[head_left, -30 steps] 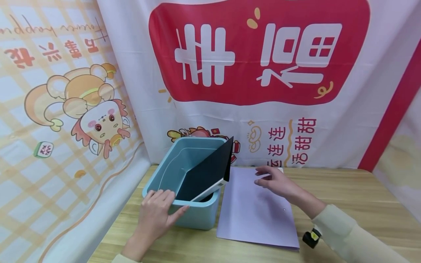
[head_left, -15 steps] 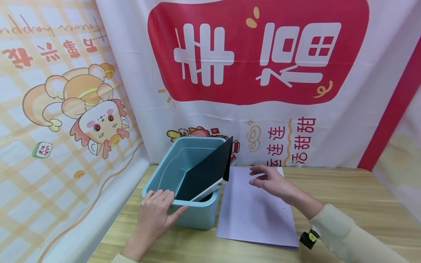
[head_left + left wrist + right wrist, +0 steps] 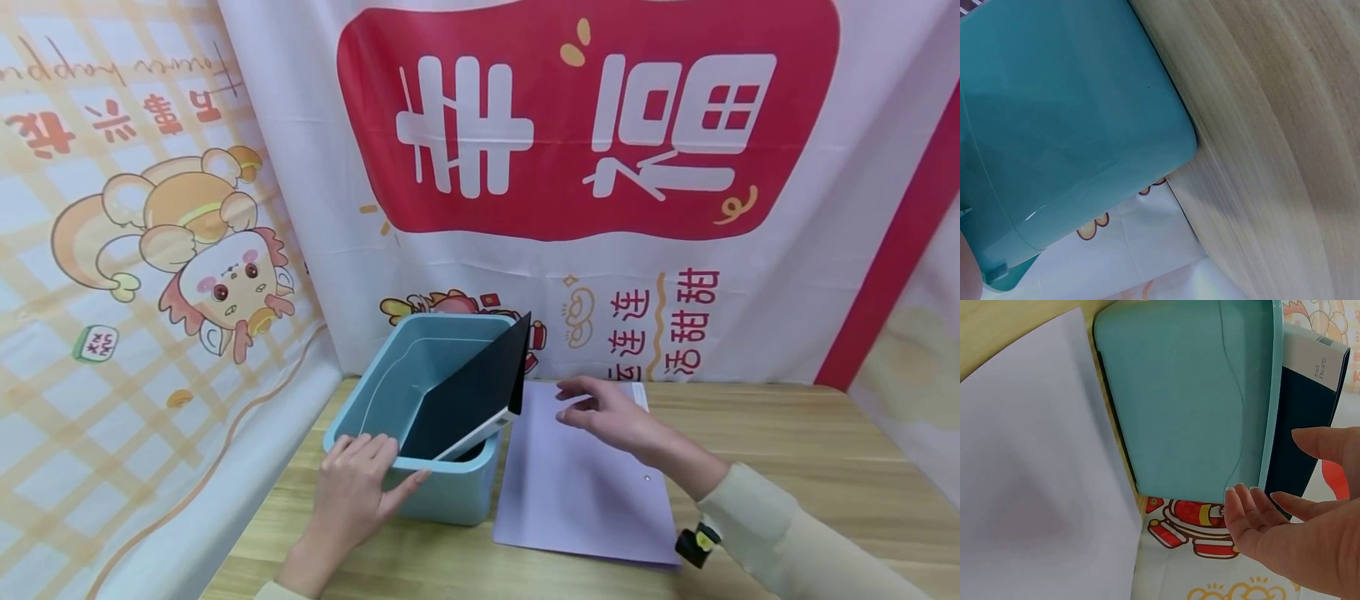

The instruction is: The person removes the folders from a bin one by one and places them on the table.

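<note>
My left hand (image 3: 356, 487) grips the near rim of a light blue plastic bin (image 3: 450, 496), fingers over the edge and thumb along the outside. In the left wrist view the bin's wall (image 3: 1079, 119) fills the left side. A dark clip file (image 3: 468, 392) with a white spine leans diagonally inside the bin, its upper corner sticking out past the right rim. The right hand (image 3: 611, 417) hovers over a pale purple folder (image 3: 577, 500) lying flat on the table. In the right wrist view its fingers are loosely bent and hold nothing, close to the clip file (image 3: 1304, 431).
The wooden table (image 3: 795, 467) extends to the right of the folder. A white printed cloth (image 3: 667, 325) hangs behind the bin, and a checked cloth (image 3: 135, 350) stands at the left. A small black device (image 3: 696, 544) is at the right wrist.
My right hand has moved a little left over the purple folder, towards the bin. The left hand, the bin and the clip file have stayed in place.
</note>
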Available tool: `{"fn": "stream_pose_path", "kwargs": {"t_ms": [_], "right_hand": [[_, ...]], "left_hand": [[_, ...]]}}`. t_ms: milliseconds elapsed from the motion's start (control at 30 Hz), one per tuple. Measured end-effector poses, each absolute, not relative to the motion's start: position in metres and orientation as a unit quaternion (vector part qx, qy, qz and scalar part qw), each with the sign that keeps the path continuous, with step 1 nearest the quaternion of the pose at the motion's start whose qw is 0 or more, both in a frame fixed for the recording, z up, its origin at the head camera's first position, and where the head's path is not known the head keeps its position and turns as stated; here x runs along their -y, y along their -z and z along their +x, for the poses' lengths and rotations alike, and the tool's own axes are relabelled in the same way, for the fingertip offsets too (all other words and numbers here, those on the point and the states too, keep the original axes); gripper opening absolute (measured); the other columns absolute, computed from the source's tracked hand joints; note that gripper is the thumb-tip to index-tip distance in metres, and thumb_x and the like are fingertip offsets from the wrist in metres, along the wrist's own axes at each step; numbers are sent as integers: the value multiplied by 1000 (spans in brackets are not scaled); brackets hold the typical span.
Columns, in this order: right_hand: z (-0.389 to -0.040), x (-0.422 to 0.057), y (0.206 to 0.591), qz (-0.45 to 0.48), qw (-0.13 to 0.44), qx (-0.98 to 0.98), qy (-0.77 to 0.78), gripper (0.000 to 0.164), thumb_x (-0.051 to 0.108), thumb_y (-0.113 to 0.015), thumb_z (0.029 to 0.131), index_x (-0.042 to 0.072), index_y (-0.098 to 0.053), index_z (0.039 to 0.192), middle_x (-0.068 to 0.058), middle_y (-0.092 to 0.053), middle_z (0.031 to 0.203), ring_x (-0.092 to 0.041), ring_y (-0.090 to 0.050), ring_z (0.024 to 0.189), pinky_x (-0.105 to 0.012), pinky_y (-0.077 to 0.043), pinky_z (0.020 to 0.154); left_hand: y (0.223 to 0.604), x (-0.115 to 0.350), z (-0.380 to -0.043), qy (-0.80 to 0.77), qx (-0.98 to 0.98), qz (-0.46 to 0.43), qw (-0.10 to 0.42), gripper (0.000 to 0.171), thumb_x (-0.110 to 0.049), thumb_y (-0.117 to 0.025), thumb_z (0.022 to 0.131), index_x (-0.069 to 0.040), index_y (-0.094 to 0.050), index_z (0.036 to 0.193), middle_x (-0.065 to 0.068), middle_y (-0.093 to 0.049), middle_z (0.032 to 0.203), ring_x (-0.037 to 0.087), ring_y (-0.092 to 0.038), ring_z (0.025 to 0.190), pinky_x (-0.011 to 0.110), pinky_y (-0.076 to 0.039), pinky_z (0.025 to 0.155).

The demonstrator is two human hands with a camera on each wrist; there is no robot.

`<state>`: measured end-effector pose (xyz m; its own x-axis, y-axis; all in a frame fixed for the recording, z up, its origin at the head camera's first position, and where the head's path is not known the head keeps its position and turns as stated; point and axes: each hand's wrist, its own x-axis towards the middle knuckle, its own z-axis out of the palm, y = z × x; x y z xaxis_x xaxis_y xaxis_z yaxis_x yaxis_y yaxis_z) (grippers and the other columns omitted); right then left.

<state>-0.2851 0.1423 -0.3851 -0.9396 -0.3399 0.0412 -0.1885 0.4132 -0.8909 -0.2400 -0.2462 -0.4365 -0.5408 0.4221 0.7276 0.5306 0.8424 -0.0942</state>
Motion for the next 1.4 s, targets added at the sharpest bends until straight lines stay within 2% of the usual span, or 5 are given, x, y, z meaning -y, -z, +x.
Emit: {"fn": "stream_pose_path", "kwargs": {"t_ms": [433,900,1400], "right_hand": [[-281,-132,380,-173,87,-829,525,53,24,-71,96,8,-53,143,-10,-60,136,-28,-61,120,-47,-51,100],[-277,-124,375,-178,96,-819,537,53,23,-70,97,9,-52,145,-8,-60,136,-27,-61,120,-46,-51,100],[-271,-113,370,-212,100,-808,541,54,25,-70,97,8,-52,145,-9,-59,138,-27,-59,122,-46,-51,100]], "left_hand": [[437,246,-240,68,870,-277,402,58,-70,-51,96,-17,-44,73,-9,-36,66,11,-36,59,36,-40,64],[437,246,-240,70,871,-277,399,56,-69,-54,95,-18,-47,74,-10,-40,67,11,-39,61,36,-40,64],[438,247,-240,72,871,-276,399,55,-69,-55,94,-19,-45,74,-10,-38,67,10,-38,61,35,-40,65]]}}
